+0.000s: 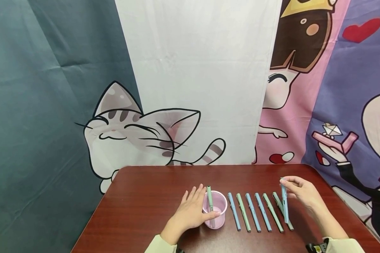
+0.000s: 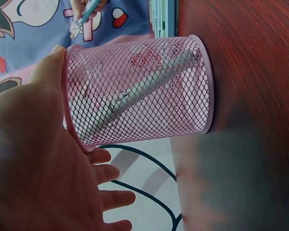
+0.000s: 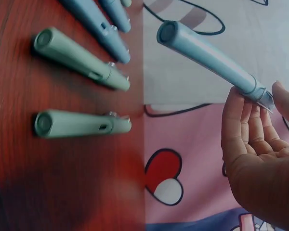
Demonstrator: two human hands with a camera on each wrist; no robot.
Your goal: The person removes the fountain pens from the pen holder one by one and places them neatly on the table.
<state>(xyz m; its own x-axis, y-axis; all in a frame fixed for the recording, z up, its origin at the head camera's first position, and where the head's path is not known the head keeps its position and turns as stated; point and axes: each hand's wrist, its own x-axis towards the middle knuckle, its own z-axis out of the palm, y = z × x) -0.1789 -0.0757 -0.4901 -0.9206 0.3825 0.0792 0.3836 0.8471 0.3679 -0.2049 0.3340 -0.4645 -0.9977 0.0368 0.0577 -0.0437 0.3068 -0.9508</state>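
Observation:
A pink mesh pen cup point(image 1: 221, 218) stands upright on the table, with one green pen point(image 1: 209, 197) leaning inside it. My left hand point(image 1: 193, 212) rests against the cup's left side and rim. Its fingers are straight, and the thumb lies across the near side of the rim. Between thumb and fingertips, my right hand point(image 1: 307, 196) pinches the clip end of a light blue pen point(image 3: 209, 57), which hangs downward above the row's right end. That row holds several blue and green pens, including a green pen point(image 3: 79, 124) at its right end.
The reddish-brown table point(image 1: 139, 211) has rounded far corners. Directly behind it hangs a cloth backdrop point(image 1: 196, 70) with cartoon figures. The row of pens lies between the cup and my right hand, the leftmost blue pen point(image 1: 234, 211) close beside the cup.

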